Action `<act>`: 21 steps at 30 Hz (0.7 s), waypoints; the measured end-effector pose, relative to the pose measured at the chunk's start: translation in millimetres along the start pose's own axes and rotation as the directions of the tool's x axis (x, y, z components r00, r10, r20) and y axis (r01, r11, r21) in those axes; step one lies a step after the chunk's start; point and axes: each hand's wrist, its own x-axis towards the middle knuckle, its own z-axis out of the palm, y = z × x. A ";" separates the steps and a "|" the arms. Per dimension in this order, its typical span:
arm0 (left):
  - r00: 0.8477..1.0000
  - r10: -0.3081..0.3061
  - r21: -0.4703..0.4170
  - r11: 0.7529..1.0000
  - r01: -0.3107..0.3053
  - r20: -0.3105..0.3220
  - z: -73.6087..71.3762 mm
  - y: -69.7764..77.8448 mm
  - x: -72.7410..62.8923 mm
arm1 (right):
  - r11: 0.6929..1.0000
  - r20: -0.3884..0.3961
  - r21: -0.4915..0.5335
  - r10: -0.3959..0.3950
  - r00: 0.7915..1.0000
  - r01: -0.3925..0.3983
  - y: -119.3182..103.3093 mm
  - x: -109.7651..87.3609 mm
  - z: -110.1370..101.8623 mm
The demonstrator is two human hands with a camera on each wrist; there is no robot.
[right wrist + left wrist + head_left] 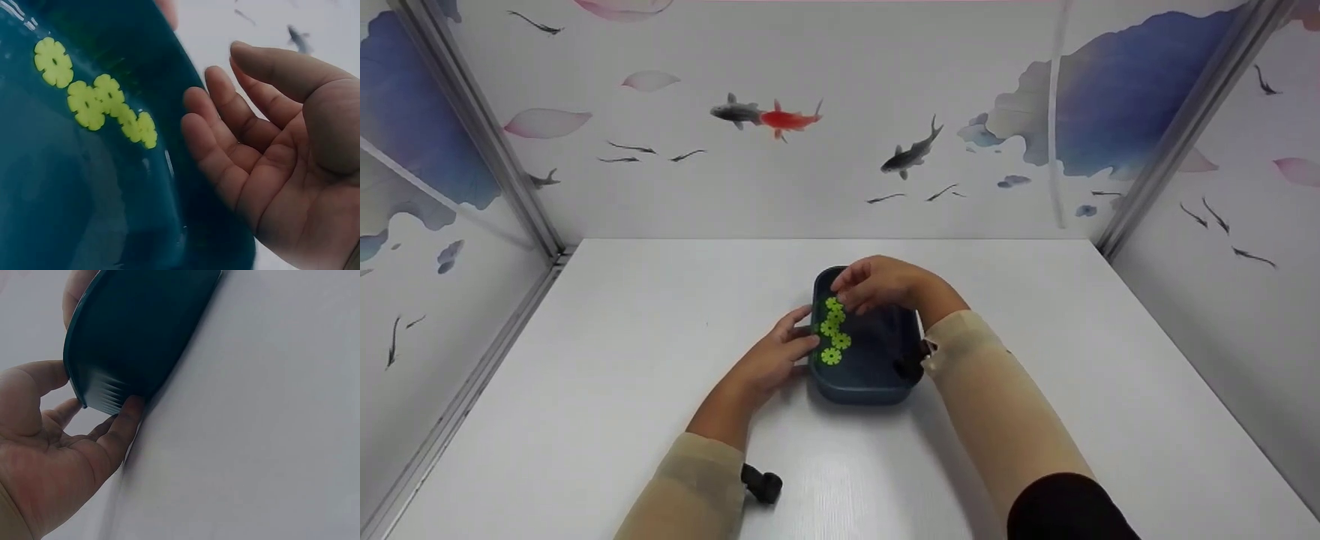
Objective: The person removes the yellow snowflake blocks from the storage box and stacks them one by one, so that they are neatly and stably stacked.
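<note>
Five green flower-shaped pieces [841,341] lie in a loose row along the left side inside the teal box [870,394] on the white worktop [585,337]; step in hand looks like sorting these pieces by hand, setting out or taking out, can't tell which. Left grip [769,358] has thumb and fingers braced on the box's left side, apparently to steady it, while right grip [886,283] hovers by the row's far end, fingers loosely bent, holding nothing. Next move probably calls for a light fingertip pinch on one piece.
</note>
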 end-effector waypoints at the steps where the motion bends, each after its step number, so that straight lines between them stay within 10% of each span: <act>1: 1.000 0.004 -0.001 1.000 -0.004 0.002 0.1 -0.2 0.1 | 1.000 0.010 -0.012 0.005 1.000 -0.005 1.2 2.3 0.4; 21: 1.000 0.010 -0.023 1.000 -0.009 0.022 -0.4 0.6 0.7 | 0.931 0.179 -0.364 0.082 0.980 -0.012 22.6 20.7 9.0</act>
